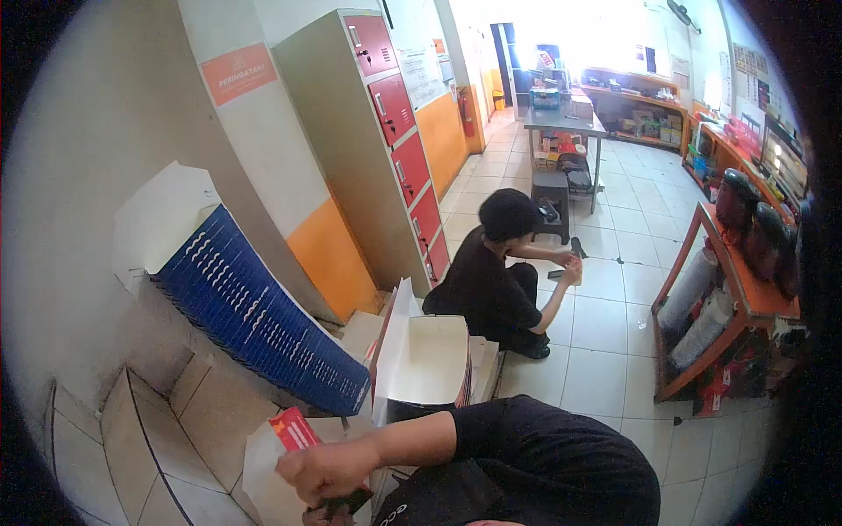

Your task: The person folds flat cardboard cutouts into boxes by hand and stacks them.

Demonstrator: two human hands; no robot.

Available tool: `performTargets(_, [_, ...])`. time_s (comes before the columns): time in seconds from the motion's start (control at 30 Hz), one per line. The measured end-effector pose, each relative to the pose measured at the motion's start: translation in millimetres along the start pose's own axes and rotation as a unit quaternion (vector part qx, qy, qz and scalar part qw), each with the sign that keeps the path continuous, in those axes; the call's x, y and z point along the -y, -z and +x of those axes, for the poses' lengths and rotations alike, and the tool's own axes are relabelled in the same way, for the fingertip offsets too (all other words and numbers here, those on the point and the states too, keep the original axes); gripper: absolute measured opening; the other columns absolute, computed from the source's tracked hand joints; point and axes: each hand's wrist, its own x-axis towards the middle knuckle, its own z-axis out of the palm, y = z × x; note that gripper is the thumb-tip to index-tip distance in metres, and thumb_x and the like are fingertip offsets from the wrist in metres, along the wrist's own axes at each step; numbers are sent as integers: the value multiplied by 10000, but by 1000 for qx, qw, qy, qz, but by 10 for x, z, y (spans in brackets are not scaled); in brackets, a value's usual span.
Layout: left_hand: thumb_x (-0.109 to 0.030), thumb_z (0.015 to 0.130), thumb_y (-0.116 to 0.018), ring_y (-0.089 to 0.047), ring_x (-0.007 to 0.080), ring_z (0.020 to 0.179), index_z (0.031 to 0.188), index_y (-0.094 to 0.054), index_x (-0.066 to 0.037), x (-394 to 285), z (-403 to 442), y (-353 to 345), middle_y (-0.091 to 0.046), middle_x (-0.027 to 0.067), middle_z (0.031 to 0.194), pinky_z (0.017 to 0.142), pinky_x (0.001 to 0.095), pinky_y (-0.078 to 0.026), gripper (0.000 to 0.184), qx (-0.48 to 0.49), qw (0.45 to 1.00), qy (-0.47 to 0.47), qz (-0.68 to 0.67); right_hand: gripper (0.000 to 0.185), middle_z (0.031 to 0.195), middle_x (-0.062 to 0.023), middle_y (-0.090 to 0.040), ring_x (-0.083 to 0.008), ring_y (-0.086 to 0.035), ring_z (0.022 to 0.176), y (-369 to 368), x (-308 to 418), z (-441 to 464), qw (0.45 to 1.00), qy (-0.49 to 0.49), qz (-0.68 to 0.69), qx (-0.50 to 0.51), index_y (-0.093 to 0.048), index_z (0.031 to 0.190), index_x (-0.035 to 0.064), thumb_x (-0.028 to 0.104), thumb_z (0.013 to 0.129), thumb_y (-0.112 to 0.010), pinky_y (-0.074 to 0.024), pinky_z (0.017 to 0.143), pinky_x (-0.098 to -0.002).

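Note:
My right hand reaches across from the right at the bottom, its fingers curled closed. Right behind it is a white carton with a red printed panel. Whether the fist grips this carton or something smaller is hidden. Below the fist shows a small dark object, too unclear to name. A bit of my left hand shows at the bottom edge, fingers hidden. Beyond my forearm stands an open box with a pale inside. To its left leans a tall nested stack of blue printed cartons.
A person in black crouches ahead, both hands around a small object. Red-doored lockers stand at the left wall, tiled steps at lower left. An orange rack with helmets is on the right; a metal table stands farther back.

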Motion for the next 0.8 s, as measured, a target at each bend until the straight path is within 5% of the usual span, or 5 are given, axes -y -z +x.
performTargets(0.23, [-148,851,-545,-553,192,717,917,-575,8,442,-78,-7,-590,98,764,643,343,-441,172,-13,1000,5,24,267,952,-243,-549,-367,-533,876,-251,180,51,950,-180,30,254,-573,974,-60,138,808,-509,-414,748,-446])
performTargets(0.33, [-139,846,-561,-549,206,666,943,-547,-5,436,-39,-61,-591,80,760,589,343,-439,166,-42,994,37,-98,317,983,-203,-575,-353,-517,895,-335,86,74,974,-68,52,211,-556,1076,-23,169,831,-499,-401,797,-442])
performTargets(0.53, [-137,857,-548,-559,231,693,1002,-538,-23,440,-20,-16,-597,94,802,616,357,-447,185,-22,996,0,87,69,823,-128,-503,-293,-480,840,-181,-65,-44,981,-35,25,188,-565,594,40,72,590,-626,-392,715,-384])
performTargets(0.73, [-136,867,-534,-570,256,720,1061,-530,-42,265,44,-32,-604,108,844,642,371,-455,215,-127,933,-146,302,116,800,-110,-529,-275,-518,835,-248,82,-147,973,-6,-223,57,-587,668,76,168,621,-640,-378,736,-396])
performTargets(0.8, [-107,871,-509,-555,267,719,1009,-546,-16,-151,114,-61,-600,122,844,657,381,-445,169,-269,860,-246,358,109,742,-83,-550,-262,-544,776,-210,123,-150,903,-171,-333,211,-577,674,90,196,661,-601,-375,734,-394])
